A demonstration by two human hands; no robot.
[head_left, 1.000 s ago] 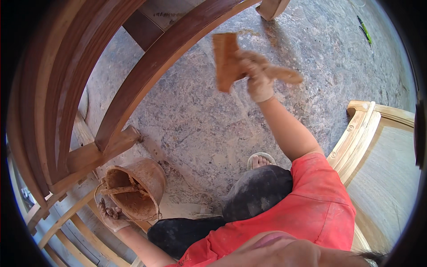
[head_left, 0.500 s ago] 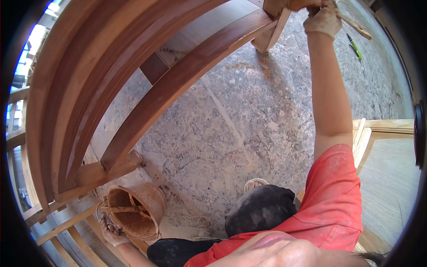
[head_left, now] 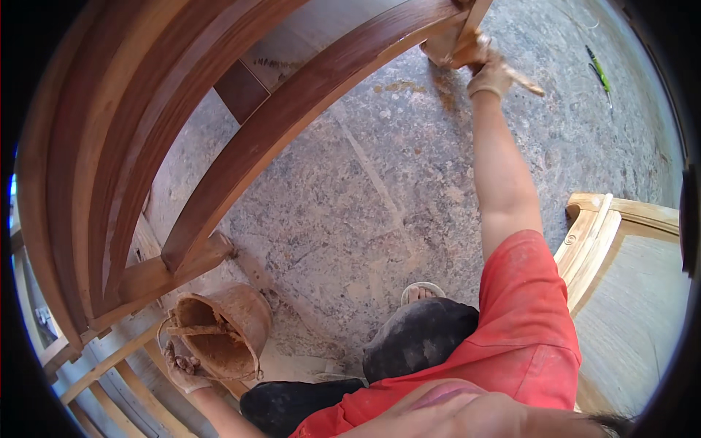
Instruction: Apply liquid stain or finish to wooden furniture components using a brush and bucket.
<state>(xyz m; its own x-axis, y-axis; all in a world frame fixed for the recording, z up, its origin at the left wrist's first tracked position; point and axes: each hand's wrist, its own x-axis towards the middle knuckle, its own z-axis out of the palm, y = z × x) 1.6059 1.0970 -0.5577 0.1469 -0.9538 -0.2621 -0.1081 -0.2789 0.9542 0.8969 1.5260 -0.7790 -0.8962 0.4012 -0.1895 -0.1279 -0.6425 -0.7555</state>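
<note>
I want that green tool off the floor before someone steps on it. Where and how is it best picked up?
Probably by the thicker green handle, pinched across its width from above: the tool lies flat on the floor, and its slim end, toward the picture's lower edge, gives less to hold. The right hand is nearer, but holds the brush.

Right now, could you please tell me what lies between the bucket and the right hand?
Mottled floor with a pale streak lies between bucket and right hand in the head view.
</note>
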